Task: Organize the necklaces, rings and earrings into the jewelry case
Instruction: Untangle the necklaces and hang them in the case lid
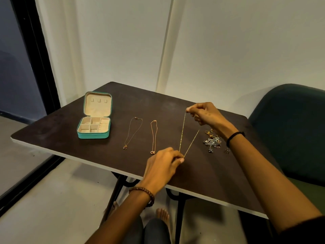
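A teal jewelry case (94,135) stands open at the left of the dark table (61,131), its beige compartments bare. Two thin necklaces lie stretched out side by side: one with a dark pendant (132,132), one rose-gold (154,136). A third gold necklace (182,132) is held taut between my hands: my right hand (204,114) pinches its far end, my left hand (164,162) pinches its near bend by the table's front edge. A heap of gold rings (210,132) and silver earrings (212,143) lies under my right wrist.
A dark green chair (292,124) stands at the table's right. White wall panels rise behind the table, and a black door frame (37,55) is at the left. My knees and a bare foot (162,214) show under the front edge.
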